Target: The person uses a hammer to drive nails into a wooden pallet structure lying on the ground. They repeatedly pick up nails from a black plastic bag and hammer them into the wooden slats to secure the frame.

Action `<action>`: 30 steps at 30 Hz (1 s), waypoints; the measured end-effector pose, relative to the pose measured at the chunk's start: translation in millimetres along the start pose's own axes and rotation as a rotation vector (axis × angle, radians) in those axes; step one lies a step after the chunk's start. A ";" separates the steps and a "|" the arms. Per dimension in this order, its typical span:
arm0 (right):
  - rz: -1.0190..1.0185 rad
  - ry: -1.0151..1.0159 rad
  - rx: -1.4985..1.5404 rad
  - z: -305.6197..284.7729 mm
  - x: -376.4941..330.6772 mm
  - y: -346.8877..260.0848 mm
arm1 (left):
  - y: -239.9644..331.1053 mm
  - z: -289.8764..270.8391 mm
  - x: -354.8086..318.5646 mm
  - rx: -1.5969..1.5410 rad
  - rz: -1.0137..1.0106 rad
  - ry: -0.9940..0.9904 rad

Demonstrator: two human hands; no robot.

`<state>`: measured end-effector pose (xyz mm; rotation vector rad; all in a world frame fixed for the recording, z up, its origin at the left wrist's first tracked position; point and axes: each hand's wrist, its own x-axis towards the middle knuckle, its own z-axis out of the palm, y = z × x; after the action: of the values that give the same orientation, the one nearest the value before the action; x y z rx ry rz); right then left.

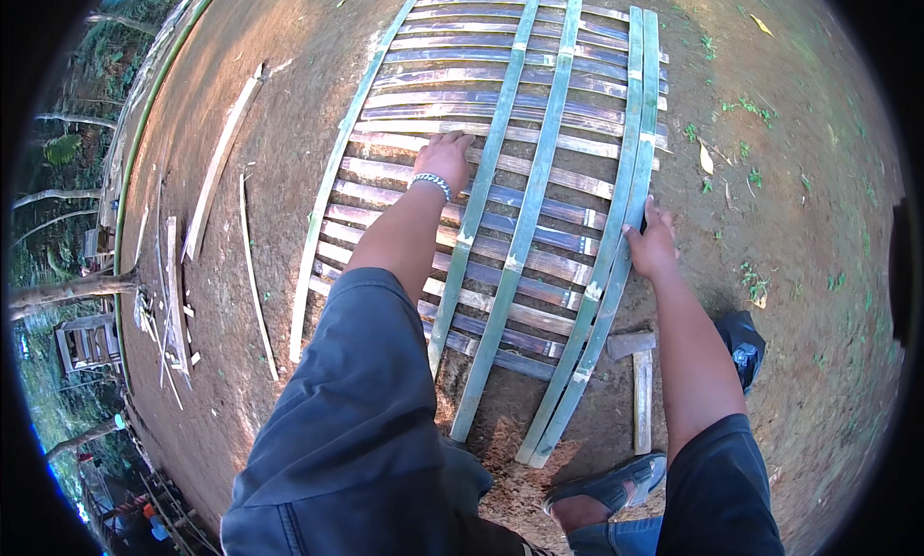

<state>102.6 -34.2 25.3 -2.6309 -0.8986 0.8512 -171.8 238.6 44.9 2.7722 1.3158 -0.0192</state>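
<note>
A panel of split bamboo lies on the ground, its dark and pale cross slats (452,77) running under long green bamboo strips (512,243). My left hand (446,161), a chain bracelet at its wrist, is over the panel's middle, fingers bent round a pale bamboo slat (558,142) beside one long strip. At the right side, my right hand (656,243) holds the edge of the outermost green bamboo strip (604,310), thumb on top; its other fingers are partly hidden. Two strips run close together there. Another green strip (332,176) borders the left side.
A hammer with a wooden handle (642,402) lies by my sandalled foot (611,489). Beyond my right forearm is a black plastic bag (739,346). Loose wooden pieces (226,161) and a thin bamboo stick (256,277) lie on the dirt at left. A low border edges the trees.
</note>
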 end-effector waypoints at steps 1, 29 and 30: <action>-0.003 0.004 -0.004 0.5 1.2 1.5 | -6.2 2.2 -5.4 0.050 0.047 0.007; -0.094 0.046 -0.025 7.9 13.7 23.5 | -28.4 0.8 23.3 0.227 0.330 -0.247; -0.087 0.054 -0.031 7.0 13.6 25.7 | -28.0 1.4 24.4 0.219 0.335 -0.248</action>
<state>119.6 -45.7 3.5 -2.6057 -1.0122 0.7471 -178.0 275.0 40.7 3.0086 0.8275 -0.4975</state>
